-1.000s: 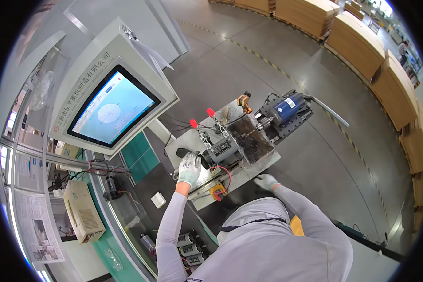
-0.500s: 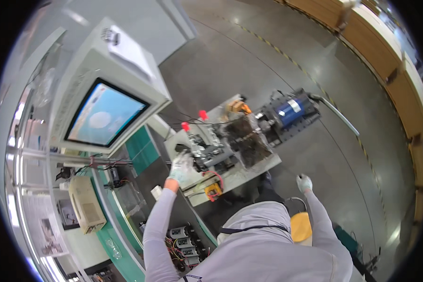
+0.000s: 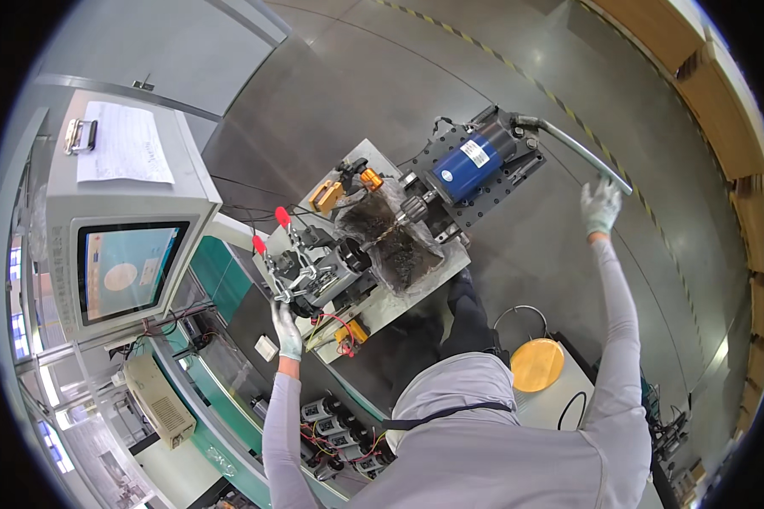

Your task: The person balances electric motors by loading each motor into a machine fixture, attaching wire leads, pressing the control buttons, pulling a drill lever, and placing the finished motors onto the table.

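Fingers [image 3: 604,183] of right hand [image 3: 601,209] at lever [image 3: 573,147], left hand [image 3: 287,332] at grey motor [image 3: 331,284], grips unclear; blue motor [image 3: 463,175], dirty tray [image 3: 420,270] between.

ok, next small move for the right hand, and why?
Probably close the gloved right hand around the long grey metal lever: the hand is at its free end without a clear grip, and the left hand is by the clamped grey cylindrical housing.

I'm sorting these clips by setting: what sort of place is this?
Probably a factory workshop, judging by the blue motor fitted with a chuck, the red-handled clamps, and the row of small wired motors.
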The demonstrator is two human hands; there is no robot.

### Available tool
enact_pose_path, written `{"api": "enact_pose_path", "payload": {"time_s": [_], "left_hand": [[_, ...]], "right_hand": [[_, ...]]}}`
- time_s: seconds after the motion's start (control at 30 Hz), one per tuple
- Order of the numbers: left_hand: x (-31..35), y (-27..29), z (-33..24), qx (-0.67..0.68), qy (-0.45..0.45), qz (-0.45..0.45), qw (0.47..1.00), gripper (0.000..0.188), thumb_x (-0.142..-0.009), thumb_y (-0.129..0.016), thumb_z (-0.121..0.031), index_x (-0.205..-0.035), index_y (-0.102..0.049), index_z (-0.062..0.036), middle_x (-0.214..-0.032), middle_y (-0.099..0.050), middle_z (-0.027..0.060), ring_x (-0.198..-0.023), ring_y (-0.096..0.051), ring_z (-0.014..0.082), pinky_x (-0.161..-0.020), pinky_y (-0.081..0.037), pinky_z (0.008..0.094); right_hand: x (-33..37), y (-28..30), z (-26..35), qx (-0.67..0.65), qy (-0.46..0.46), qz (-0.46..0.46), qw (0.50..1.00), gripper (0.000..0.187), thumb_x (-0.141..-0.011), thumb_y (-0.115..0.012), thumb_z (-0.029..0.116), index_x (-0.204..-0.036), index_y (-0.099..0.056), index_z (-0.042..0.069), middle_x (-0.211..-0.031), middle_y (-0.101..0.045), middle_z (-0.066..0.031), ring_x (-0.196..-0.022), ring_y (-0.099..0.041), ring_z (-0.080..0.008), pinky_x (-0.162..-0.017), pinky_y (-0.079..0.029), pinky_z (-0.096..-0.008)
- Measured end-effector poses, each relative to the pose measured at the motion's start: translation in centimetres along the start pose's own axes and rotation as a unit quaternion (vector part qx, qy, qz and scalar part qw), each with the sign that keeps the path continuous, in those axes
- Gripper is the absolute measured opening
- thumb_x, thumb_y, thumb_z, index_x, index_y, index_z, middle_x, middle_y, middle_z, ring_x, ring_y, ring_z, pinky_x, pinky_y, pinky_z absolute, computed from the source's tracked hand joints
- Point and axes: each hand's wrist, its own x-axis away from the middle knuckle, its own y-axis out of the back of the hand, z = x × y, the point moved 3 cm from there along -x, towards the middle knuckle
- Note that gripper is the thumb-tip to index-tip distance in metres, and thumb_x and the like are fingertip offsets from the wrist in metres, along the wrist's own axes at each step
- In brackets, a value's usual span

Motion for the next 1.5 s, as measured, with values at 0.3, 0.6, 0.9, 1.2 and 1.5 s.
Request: {"api": "enact_pose_path", "payload": {"time_s": [0.3, 0.6, 0.9, 1.2, 1.5], "left_hand": [[-2.1, 2.6, 6.3, -0.14, -0.016, -0.048, 0.989, 0.029, -0.1, -0.039, -0.011, -0.125, -0.048, 0.0021, -0.118, -0.053, 0.0102, -0.107, -0.048, 0.0173, -0.097, -0.038, 0.028], [0.2, -0.5, 4.1, 0.083, -0.02, -0.232, 0.969, 0.029, -0.097, -0.05, -0.026, -0.119, -0.051, -0.0063, -0.097, -0.051, -0.0012, -0.083, -0.051, 0.0095, -0.075, -0.048, 0.0231], [-2.1, 1.6, 6.2, -0.024, -0.084, -0.13, 0.988, 0.031, -0.098, -0.042, -0.023, -0.115, -0.049, 0.0012, -0.095, -0.049, 0.0062, -0.084, -0.042, 0.0145, -0.08, -0.04, 0.0285], [-0.1, -1.9, 0.2, -0.037, -0.067, -0.113, 0.991, 0.056, -0.099, -0.038, -0.042, -0.132, -0.037, 0.0039, -0.123, -0.045, 0.0157, -0.108, -0.047, 0.0231, -0.099, -0.038, 0.0357], [-1.9, -0.2, 2.2, -0.096, -0.073, -0.136, 0.983, 0.043, -0.091, -0.036, -0.03, -0.12, -0.045, 0.0011, -0.117, -0.051, 0.0183, -0.095, -0.058, 0.0303, -0.081, -0.052, 0.042]], "right_hand": [[-7.7, -6.7, -7.5, 0.04, -0.121, 0.36, 0.924, 0.058, -0.074, -0.063, 0.042, -0.125, -0.055, 0.014, -0.12, -0.06, -0.015, -0.112, -0.057, -0.0351, -0.095, -0.045, -0.0438], [-8.5, -7.5, -8.3, 0.039, -0.099, 0.346, 0.932, 0.04, -0.075, -0.065, 0.043, -0.101, -0.07, 0.013, -0.102, -0.068, -0.0144, -0.098, -0.064, -0.0315, -0.087, -0.049, -0.0414], [1.9, -3.1, -4.8, 0.028, -0.199, 0.261, 0.944, 0.041, -0.074, -0.067, 0.05, -0.09, -0.072, 0.013, -0.088, -0.069, -0.015, -0.085, -0.067, -0.0333, -0.077, -0.053, -0.043], [5.4, -2.6, -3.5, -0.011, -0.23, 0.325, 0.917, 0.036, -0.075, -0.06, 0.039, -0.098, -0.07, 0.012, -0.101, -0.067, -0.0159, -0.098, -0.063, -0.0332, -0.087, -0.049, -0.0417], [6.1, -1.6, -2.3, 0.015, -0.245, 0.27, 0.931, 0.034, -0.077, -0.061, 0.043, -0.092, -0.07, 0.014, -0.092, -0.069, -0.0119, -0.09, -0.066, -0.0312, -0.082, -0.052, -0.0407]]}}
